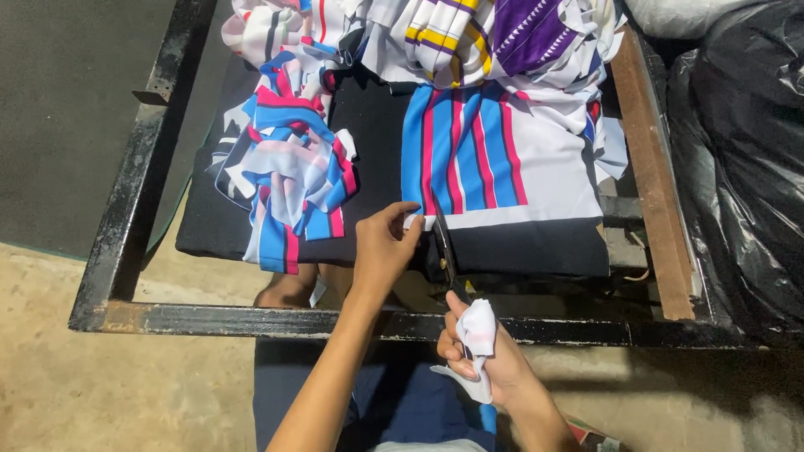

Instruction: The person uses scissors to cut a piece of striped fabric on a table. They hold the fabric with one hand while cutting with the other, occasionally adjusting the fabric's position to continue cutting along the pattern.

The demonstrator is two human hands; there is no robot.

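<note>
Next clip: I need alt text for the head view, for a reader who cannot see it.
Seen from above, a person's right hand, wrapped in white cloth, works black scissors into a blue, pink and white striped fabric panel, while the left hand pinches its edge. Striped fabric offcuts lie beside it on a black metal-framed table.

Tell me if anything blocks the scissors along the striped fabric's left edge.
Nothing visible does. The scissors, in the right hand, lie along the striped fabric edge; the left hand pinches its corner beside the blades, not across them.
</note>
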